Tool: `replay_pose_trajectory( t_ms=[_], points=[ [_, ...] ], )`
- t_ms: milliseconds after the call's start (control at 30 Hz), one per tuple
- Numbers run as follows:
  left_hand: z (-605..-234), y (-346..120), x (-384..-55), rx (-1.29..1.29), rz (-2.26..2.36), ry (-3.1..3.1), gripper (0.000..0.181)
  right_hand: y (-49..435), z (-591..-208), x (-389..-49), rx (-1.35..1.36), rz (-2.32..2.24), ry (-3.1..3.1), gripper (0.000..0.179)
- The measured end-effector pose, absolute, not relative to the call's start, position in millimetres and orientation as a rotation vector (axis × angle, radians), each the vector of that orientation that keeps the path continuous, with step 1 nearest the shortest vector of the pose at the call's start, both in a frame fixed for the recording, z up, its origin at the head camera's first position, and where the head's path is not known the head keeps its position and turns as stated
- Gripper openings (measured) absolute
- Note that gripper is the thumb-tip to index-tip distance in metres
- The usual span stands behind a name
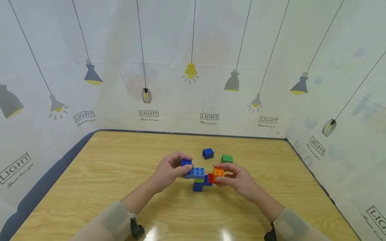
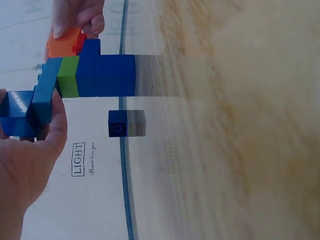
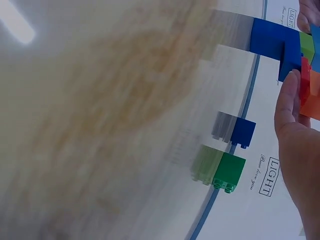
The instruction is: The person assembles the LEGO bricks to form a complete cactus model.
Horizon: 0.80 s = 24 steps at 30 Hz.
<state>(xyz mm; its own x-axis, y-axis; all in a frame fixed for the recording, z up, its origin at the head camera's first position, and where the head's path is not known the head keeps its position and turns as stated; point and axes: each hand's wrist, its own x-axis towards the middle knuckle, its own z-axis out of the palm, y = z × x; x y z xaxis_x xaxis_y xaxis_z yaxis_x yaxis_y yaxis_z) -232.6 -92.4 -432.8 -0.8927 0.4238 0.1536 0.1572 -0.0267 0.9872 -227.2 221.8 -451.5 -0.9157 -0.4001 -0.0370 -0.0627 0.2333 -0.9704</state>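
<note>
A small brick structure stands on the wooden table [image 1: 144,207] between my hands. Its base is a blue brick [image 2: 116,75] with another blue brick [image 2: 88,70] above it that juts out to the right. Over these come a lime green brick [image 2: 68,76] and a light blue brick [image 1: 197,172]. My left hand [image 1: 167,170] pinches a dark blue brick [image 1: 186,162] at the light blue brick's left end. My right hand [image 1: 241,180] holds an orange brick [image 1: 218,172] between thumb and fingers, at a red brick [image 1: 210,178] on the structure's right side.
Behind the structure lie a loose dark blue brick [image 1: 208,153] and, to its right, a green brick [image 1: 227,158]. A pale cloth backdrop [image 1: 169,120] printed with hanging lamps rises along the table's back and sides.
</note>
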Motion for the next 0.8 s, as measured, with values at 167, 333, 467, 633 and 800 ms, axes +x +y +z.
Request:
replay_pose_trajectory(
  t_ms=[167, 333, 467, 633, 800],
  points=[
    [-433.4, -92.6, -232.2, 0.62, 2.025, 2.056, 0.031, 221.4, -451.3, -226.9, -0.424, -1.737, 2.209, 0.06],
    [-435.0, -92.9, -232.2, 0.622, 2.018, 2.062, 0.03, 220.9, -448.4, -224.7, -0.408, -1.765, 2.156, 0.055],
    [-436.1, -93.2, -233.1, 0.625, 2.014, 2.064, 0.03, 219.5, -446.9, -223.4, -0.384, -1.796, 2.13, 0.053],
    [-436.3, -92.8, -234.1, 0.626, 2.018, 2.063, 0.03, 218.5, -446.8, -223.8, -0.35, -1.809, 2.134, 0.055],
    [-434.4, -92.4, -233.7, 0.624, 2.019, 2.066, 0.03, 218.2, -446.0, -225.3, -0.353, -1.799, 2.143, 0.056]
  ],
)
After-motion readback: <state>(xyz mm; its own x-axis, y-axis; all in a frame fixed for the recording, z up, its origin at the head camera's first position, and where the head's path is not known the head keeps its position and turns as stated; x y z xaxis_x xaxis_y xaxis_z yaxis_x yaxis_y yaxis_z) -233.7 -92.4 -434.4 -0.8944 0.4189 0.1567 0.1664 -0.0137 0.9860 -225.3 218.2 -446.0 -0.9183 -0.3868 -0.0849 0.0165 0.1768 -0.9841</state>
